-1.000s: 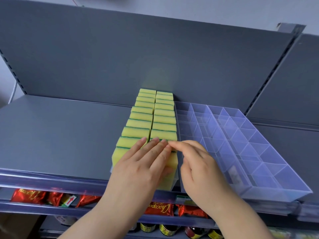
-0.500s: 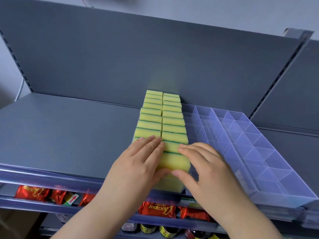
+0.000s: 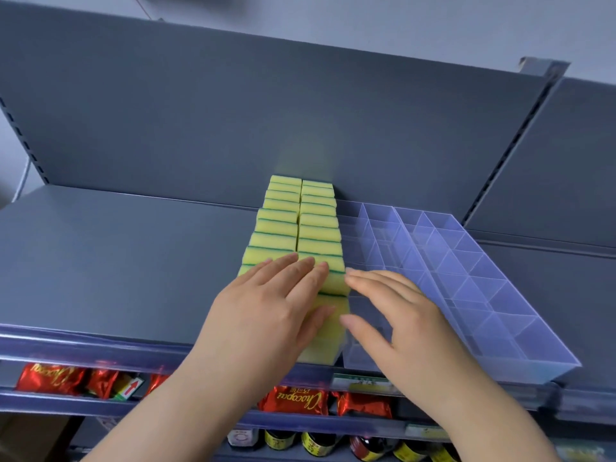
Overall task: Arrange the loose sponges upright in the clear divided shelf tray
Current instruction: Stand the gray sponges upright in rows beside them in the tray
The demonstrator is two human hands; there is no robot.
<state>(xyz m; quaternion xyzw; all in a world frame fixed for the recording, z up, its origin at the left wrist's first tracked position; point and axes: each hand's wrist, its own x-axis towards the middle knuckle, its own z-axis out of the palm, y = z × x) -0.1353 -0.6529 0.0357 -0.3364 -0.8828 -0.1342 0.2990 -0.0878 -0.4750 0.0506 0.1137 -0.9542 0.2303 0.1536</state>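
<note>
Yellow sponges [image 3: 301,225] with green scouring edges stand upright in two rows, running from the shelf's back panel to its front. They fill the left part of the clear divided tray [image 3: 533,368], whose right-hand compartments hold nothing. My left hand [image 3: 266,315] lies flat with straight fingers on the front sponges of the left row. Its thumb touches the frontmost sponge [image 3: 328,351] of the right row. My right hand [image 3: 410,325] hovers just right of that sponge, over the tray's compartments, fingers straight and thumb beside the sponge.
The grey shelf [image 3: 116,261] stretches bare to the left, with a clear rail [image 3: 66,345] along its front edge. A slotted upright [image 3: 506,155] stands at the back right. Below are red snack packets [image 3: 293,400] and dark bottles [image 3: 320,443].
My right hand has slid off the top of the front sponge to its right side and spread its fingers. My left hand stays flat on the left row.
</note>
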